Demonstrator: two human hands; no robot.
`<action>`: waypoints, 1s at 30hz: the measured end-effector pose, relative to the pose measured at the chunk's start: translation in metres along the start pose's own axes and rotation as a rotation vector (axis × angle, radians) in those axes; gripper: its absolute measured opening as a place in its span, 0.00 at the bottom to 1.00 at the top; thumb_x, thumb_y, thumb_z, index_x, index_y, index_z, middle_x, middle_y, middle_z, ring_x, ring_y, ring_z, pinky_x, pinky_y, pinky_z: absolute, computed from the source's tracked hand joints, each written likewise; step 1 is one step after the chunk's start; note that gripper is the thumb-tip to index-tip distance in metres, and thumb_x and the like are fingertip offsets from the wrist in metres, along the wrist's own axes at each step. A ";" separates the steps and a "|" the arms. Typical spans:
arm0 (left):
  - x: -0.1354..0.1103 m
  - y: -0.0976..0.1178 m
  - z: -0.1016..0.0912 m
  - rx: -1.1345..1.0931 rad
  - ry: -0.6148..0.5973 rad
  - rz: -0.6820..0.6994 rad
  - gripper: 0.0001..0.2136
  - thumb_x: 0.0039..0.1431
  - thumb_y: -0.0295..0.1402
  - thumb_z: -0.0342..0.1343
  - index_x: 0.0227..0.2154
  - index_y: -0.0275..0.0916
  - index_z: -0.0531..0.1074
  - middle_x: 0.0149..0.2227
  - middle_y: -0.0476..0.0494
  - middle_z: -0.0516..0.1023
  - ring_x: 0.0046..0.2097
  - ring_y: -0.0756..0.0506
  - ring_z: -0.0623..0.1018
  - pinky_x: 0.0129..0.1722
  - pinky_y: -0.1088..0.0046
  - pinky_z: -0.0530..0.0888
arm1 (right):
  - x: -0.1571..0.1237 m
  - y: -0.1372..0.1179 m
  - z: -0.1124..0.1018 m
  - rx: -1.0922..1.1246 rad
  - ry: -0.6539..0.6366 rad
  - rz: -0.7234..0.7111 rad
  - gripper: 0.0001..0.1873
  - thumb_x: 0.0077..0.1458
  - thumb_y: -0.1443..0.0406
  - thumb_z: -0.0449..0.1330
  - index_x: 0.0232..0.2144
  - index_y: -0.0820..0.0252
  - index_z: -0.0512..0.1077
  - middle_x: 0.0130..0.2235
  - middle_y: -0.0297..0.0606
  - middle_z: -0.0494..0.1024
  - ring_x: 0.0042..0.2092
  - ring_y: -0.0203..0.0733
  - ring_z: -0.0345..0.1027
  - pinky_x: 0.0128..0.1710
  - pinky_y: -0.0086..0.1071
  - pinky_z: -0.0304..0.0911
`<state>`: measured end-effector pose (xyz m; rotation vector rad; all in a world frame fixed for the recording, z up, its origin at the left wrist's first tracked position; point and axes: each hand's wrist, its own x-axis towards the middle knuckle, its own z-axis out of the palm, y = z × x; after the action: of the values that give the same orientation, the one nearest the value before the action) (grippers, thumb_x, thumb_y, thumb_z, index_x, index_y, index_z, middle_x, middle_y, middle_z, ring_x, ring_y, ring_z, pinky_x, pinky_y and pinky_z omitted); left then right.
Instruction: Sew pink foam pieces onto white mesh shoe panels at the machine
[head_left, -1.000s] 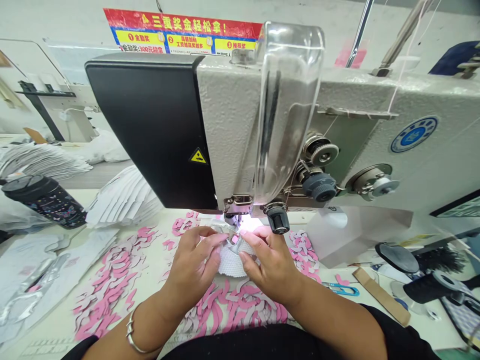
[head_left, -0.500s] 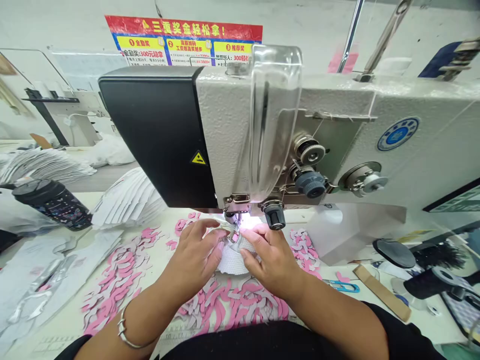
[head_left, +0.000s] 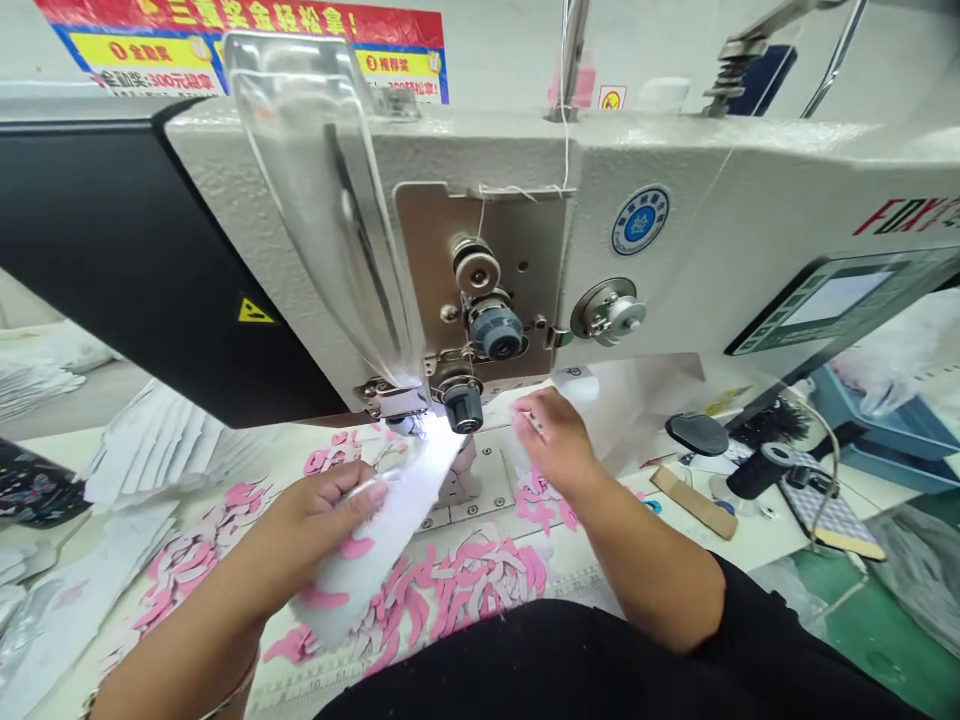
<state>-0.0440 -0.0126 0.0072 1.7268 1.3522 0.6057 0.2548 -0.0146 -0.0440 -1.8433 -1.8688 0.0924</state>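
Sewing table (head_left: 52, 455), white mesh strip (head_left: 379, 540) angled up-right toward the presser foot (head_left: 397, 420)

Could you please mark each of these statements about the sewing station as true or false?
1. The left hand holds a white fabric piece. True.
2. The right hand grips that same fabric piece. False: it is apart from the fabric, to the right of it.
3. The sewing machine has a control panel with a screen at its right end. True.
4. The pink scraps are stacked in a neat pile. False: they lie in a loose heap on the table.
5. A yellow warning triangle is on the machine's black panel. True.
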 end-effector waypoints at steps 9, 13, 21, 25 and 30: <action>0.003 0.016 0.038 -0.582 -0.011 -0.068 0.16 0.51 0.43 0.64 0.40 0.41 0.73 0.29 0.48 0.78 0.26 0.48 0.75 0.24 0.75 0.70 | 0.030 0.055 0.036 -0.251 -0.398 0.333 0.18 0.63 0.58 0.59 0.52 0.61 0.68 0.52 0.43 0.72 0.49 0.45 0.71 0.47 0.44 0.70; 0.002 0.017 0.046 -0.578 -0.010 -0.052 0.18 0.52 0.44 0.62 0.42 0.39 0.73 0.34 0.42 0.80 0.33 0.43 0.79 0.29 0.71 0.74 | 0.031 0.055 0.040 -0.298 -0.425 0.337 0.18 0.63 0.59 0.59 0.52 0.61 0.69 0.52 0.43 0.72 0.49 0.45 0.71 0.48 0.44 0.70; -0.003 0.008 0.047 -0.574 -0.020 -0.063 0.19 0.54 0.45 0.61 0.45 0.39 0.72 0.33 0.44 0.80 0.31 0.45 0.77 0.27 0.72 0.71 | 0.030 0.055 0.045 -0.300 -0.396 0.361 0.18 0.63 0.58 0.59 0.52 0.61 0.68 0.52 0.43 0.72 0.49 0.45 0.71 0.47 0.45 0.70; -0.002 0.007 0.048 -0.580 -0.005 -0.045 0.17 0.54 0.44 0.61 0.42 0.38 0.72 0.32 0.46 0.78 0.30 0.46 0.76 0.28 0.72 0.71 | 0.030 0.055 0.045 -0.240 -0.367 0.382 0.18 0.63 0.59 0.58 0.52 0.60 0.69 0.53 0.43 0.72 0.49 0.45 0.70 0.48 0.45 0.70; -0.003 0.014 0.052 -0.657 0.018 -0.046 0.15 0.53 0.42 0.62 0.38 0.39 0.70 0.30 0.47 0.77 0.29 0.46 0.76 0.29 0.72 0.71 | 0.029 0.050 0.032 -0.068 -0.266 0.377 0.13 0.64 0.59 0.57 0.46 0.60 0.72 0.49 0.42 0.74 0.47 0.45 0.71 0.47 0.43 0.68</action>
<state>0.0033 -0.0333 -0.0087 1.1540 1.0387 0.9175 0.2899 0.0259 -0.0824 -2.3066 -1.6795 0.4281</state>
